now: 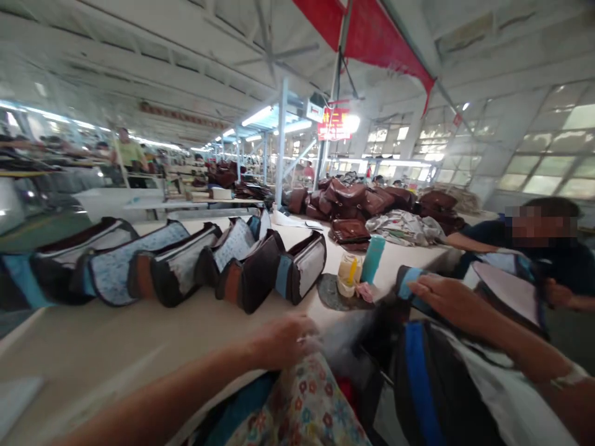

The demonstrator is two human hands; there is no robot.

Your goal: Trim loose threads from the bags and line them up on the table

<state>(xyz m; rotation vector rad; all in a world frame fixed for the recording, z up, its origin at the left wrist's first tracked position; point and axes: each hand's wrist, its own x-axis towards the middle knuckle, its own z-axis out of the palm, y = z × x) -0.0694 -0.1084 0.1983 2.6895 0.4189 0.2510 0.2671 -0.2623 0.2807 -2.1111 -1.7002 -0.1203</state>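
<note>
The right fingers [419, 287] touch a blue-banded bag [409, 274], grip indeterminate; the left fingers [307, 333], curled and blurred near floral fabric [313, 396], may or may not hold anything; beyond, dark-edged bags [253, 272] line the desk [162, 347] near a turquoise cylinder [373, 260].

A row of bags [248, 266] stands along the table [139, 347], with a jar [346, 275] and a roll [373, 257] on a pad [332, 297] just to its right. Behind these lie a cloth bundle [404, 228] and a pile of satchels [353, 197]; a person [553, 241] is at the table's right.
</note>
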